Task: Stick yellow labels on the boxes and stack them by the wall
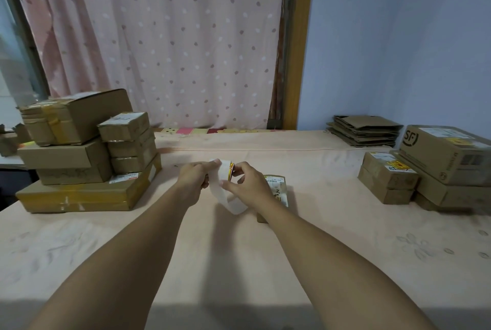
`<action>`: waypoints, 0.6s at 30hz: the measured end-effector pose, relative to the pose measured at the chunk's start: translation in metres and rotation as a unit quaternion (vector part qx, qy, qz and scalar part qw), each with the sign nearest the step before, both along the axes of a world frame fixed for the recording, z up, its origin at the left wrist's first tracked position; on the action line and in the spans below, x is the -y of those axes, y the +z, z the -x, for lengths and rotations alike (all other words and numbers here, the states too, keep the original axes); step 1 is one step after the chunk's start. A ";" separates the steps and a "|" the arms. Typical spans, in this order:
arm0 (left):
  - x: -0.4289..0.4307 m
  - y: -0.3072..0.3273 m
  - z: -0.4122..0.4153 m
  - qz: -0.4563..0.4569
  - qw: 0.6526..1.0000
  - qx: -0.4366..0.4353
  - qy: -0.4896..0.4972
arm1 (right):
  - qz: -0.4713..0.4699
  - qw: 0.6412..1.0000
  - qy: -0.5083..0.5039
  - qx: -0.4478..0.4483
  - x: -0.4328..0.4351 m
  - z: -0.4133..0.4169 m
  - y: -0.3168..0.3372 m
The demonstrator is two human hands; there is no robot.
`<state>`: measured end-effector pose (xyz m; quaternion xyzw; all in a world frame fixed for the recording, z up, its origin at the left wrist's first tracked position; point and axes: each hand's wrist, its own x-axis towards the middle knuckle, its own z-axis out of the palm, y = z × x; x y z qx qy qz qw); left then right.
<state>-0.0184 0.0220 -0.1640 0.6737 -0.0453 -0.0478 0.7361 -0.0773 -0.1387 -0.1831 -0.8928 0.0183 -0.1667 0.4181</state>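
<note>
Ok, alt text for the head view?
The left hand and right hand hold a white label strip, the right pinching a yellow label at its top. A small box lies behind them; more boxes piled left, yellow-labelled boxes right by the wall.

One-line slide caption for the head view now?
Left hand holds a white backing strip while right hand pinches a yellow label near a small box; labelled boxes stacked right.

Pink dotted curtain (pixel 170 45) hung at back. Wooden post (pixel 297 45) seen just right of curtain. Peach tablecloth (pixel 239 263) with faint flower print spread across foreground. Flattened cardboard sheets (pixel 364 130) piled on it at far right corner. Window frame (pixel 26 45) glimpsed at far left.
</note>
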 end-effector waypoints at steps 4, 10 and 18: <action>0.004 0.000 0.001 0.027 0.999 -0.001 -0.024 | -0.070 0.997 -0.018 0.002 0.002 -0.002 0.002; 0.001 -0.005 0.004 0.008 0.996 0.025 -0.083 | -0.286 0.952 0.036 -0.099 0.005 0.006 0.023; -0.002 -0.001 0.012 -0.050 0.991 0.050 -0.116 | -0.282 0.958 0.036 -0.045 0.011 0.004 0.022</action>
